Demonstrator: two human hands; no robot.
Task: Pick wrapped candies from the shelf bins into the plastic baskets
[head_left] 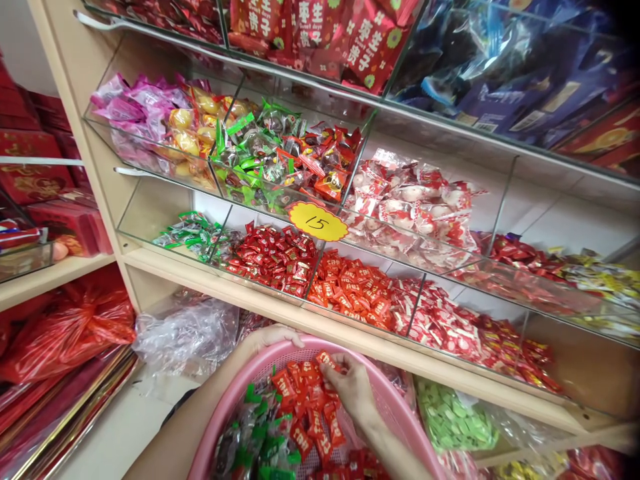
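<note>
A pink plastic basket (395, 393) sits low in front of me, below the candy shelves. My left hand (273, 337) is at its far rim, fingers curled over the edge. Inside the basket, my right hand (350, 383) pinches a small red-wrapped candy (326, 360) between thumb and fingers. Under that hand lies a heap of the same red candies (305, 393). Green-and-clear wrapped sweets (260, 433) fill the basket's left side, and darker red packets (363, 463) show at the bottom edge.
Clear-walled bins hold red candies (353, 287), dark red candies (277, 257) and white-and-red packets (415, 207). A yellow price tag (319, 221) reads 15. Below the shelf board (240, 280) are a clear plastic bag (187, 333), a red bag (75, 333) and green packets (453, 417).
</note>
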